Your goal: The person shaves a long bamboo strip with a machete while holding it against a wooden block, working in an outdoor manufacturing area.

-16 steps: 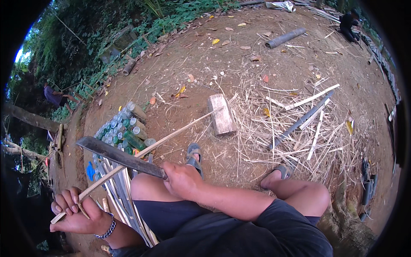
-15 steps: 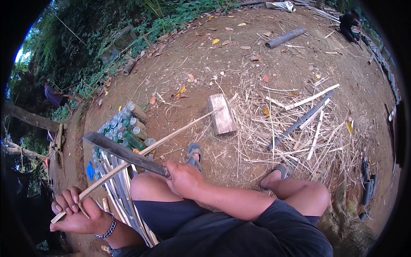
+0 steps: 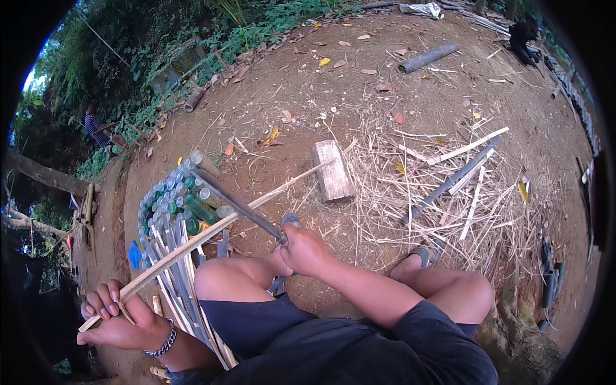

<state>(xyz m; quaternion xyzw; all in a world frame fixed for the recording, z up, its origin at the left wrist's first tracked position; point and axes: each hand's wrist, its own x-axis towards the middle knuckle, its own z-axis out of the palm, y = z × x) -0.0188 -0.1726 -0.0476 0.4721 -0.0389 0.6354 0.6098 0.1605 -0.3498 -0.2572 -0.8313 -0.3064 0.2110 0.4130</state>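
My left hand (image 3: 122, 321), with a chain bracelet at its wrist, is closed around the near end of a long pale bamboo strip (image 3: 173, 256). The strip slants up to the right, and its far end rests on a squared wooden block (image 3: 333, 173) on the ground. In my right hand (image 3: 305, 250) is the handle of a machete (image 3: 240, 202). Its dark blade points up and left and crosses the strip partway along; whether the edge touches it I cannot tell. Shavings (image 3: 372, 173) lie thickly around the block's right side.
Left of my knee stand a bundle of split bamboo strips (image 3: 183, 289) and several glass bottles (image 3: 170, 199). A dark bamboo piece (image 3: 452, 179) lies among shavings at right, and a bamboo tube (image 3: 428, 58) farther off. Two people (image 3: 96, 128) (image 3: 525, 42) are in the distance.
My right hand has moved right and slightly up along the strip, and the machete blade has turned to a steeper slant. The left hand and strip barely moved. The distant person at left has shifted.
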